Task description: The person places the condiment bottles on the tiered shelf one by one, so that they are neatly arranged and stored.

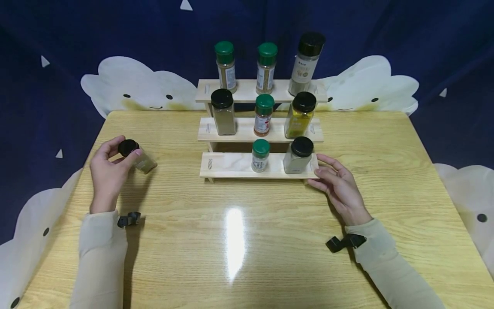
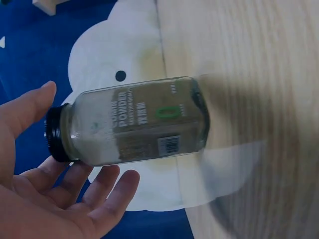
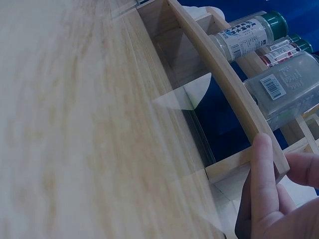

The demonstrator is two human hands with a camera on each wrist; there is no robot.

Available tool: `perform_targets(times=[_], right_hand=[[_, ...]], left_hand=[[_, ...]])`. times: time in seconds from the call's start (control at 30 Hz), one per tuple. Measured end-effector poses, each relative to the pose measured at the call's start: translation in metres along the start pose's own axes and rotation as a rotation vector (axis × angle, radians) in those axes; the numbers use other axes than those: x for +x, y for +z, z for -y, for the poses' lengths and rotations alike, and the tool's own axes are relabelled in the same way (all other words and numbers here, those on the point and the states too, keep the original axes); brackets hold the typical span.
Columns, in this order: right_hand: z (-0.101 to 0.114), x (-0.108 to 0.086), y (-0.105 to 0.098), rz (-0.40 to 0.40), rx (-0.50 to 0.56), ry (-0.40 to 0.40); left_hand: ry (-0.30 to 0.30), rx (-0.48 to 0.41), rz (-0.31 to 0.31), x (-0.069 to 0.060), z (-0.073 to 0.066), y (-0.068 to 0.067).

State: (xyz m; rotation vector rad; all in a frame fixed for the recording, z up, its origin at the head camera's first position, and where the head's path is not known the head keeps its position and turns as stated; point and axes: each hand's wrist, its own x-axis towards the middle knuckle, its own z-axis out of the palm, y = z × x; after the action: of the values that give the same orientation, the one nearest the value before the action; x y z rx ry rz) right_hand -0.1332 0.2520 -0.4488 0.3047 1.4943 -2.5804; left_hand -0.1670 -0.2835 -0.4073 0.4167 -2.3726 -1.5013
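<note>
At the table's left, my left hand (image 1: 109, 167) is around the black lid of a glass spice jar (image 1: 144, 163) holding brownish-grey powder. The left wrist view shows a gap between the thumb (image 2: 32, 107) and the lid, with the fingers relaxed along the other side. This jar (image 2: 144, 122) has its base at the tabletop. My right hand (image 1: 341, 189) holds the right end of the bottom step of a three-step wooden spice rack (image 1: 231, 167), its fingertips (image 3: 263, 147) against the board's front edge.
Two jars stand on the bottom step, a green-capped one (image 1: 260, 163) and a black-capped one (image 1: 297, 161). Three jars occupy each upper step, including a tall black-capped bottle (image 1: 303, 71). A dark blue curtain (image 1: 247, 21) with white clouds hangs behind the wooden table (image 1: 185, 240).
</note>
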Motion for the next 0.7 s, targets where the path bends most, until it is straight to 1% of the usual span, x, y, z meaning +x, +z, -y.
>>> perform_targets(times=[0.33,0.6,0.7], right_hand=[[-0.0002,0.0001,0.0001,-0.007,-0.003,0.004],[-0.0006,0.0002,-0.0001,-0.003,0.003,0.0],[-0.0005,0.0,-0.0002,-0.003,0.007,-0.001]], left_hand=[[-0.016,-0.038,-0.04,-0.0002,0.0028,0.004],[-0.041,-0.017,-0.071,-0.001,0.0036,0.0043],[-0.029,-0.011,-0.077,-0.003,0.0028,0.005]])
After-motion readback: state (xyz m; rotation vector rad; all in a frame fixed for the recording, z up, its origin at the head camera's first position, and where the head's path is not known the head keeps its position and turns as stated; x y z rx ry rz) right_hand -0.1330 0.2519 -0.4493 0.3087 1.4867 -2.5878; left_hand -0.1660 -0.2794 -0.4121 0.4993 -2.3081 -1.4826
